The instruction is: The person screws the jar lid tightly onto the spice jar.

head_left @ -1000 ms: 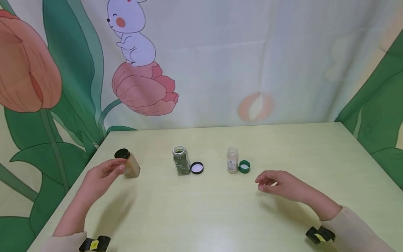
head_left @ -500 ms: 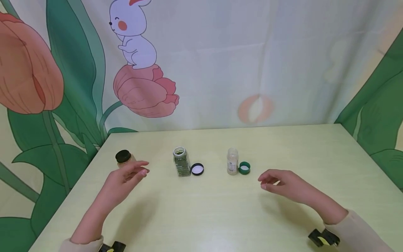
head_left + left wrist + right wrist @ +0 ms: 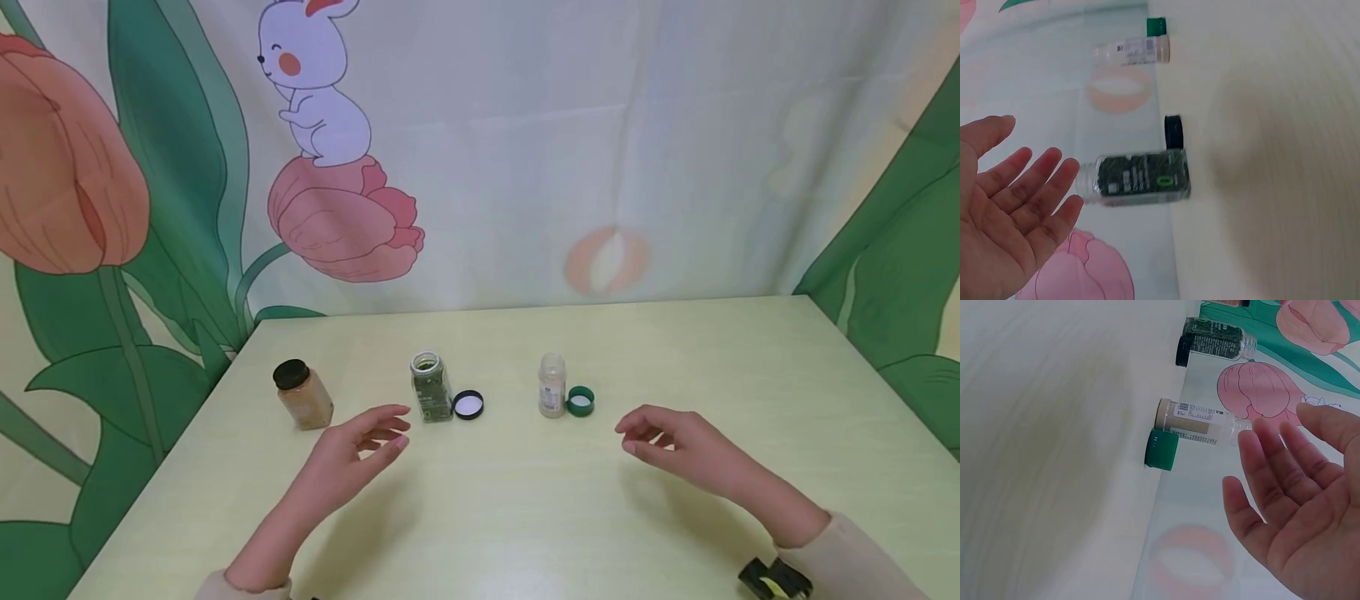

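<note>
With left hand (image 3: 351,456) and right hand (image 3: 681,444) apart, empty, grip jar (image 3: 432,387) (apparently herbs (image 3: 1146,166)) low, inside far edge of table (image 3: 712,367).

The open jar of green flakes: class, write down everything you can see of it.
The jar looks like clear glass: squarish body, round uncapped neck, dark green flakes filling the body. Pale print and a bright green mark show on one side. It stands upright on the table. In the head view a black cap lies close by its right; whether they touch is unclear. A gap separates the jar from the left hand.
</note>
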Available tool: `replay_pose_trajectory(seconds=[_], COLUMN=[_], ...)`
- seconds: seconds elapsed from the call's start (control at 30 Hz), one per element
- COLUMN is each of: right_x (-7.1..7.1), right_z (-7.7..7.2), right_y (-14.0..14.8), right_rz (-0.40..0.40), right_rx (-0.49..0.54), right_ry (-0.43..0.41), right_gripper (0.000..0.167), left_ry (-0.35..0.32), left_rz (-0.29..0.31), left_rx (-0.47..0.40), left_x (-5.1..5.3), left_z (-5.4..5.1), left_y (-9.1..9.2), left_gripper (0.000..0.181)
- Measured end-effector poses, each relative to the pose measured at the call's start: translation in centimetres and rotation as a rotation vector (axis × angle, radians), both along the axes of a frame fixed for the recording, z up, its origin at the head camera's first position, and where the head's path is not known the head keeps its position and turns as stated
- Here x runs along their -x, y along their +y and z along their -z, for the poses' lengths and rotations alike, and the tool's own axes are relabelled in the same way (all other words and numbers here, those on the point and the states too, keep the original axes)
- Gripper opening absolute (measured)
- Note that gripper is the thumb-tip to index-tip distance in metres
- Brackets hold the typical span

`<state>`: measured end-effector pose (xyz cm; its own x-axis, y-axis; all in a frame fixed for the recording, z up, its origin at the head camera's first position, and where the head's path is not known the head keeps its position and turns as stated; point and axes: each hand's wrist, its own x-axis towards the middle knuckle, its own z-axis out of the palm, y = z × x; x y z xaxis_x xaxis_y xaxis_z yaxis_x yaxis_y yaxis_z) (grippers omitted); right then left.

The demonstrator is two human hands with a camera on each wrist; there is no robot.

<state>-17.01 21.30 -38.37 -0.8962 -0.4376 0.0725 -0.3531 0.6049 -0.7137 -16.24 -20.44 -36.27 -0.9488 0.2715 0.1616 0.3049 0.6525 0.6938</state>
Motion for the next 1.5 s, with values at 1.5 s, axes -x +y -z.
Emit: replay_pose_trajectory(seconds=[1.5], right_x=[3.4], right_z=[-0.7], right_y=[-2.3], right_rz=[0.069], right_rx=[-0.07], right_ry=[0.046], right_gripper=[0.059], left_ry=[-0.164], left_rz=[0.132], left_rx=[-0.174], left_x=[5.1], left_z=[1.9], left_y=[13.4], left_gripper=[0.077])
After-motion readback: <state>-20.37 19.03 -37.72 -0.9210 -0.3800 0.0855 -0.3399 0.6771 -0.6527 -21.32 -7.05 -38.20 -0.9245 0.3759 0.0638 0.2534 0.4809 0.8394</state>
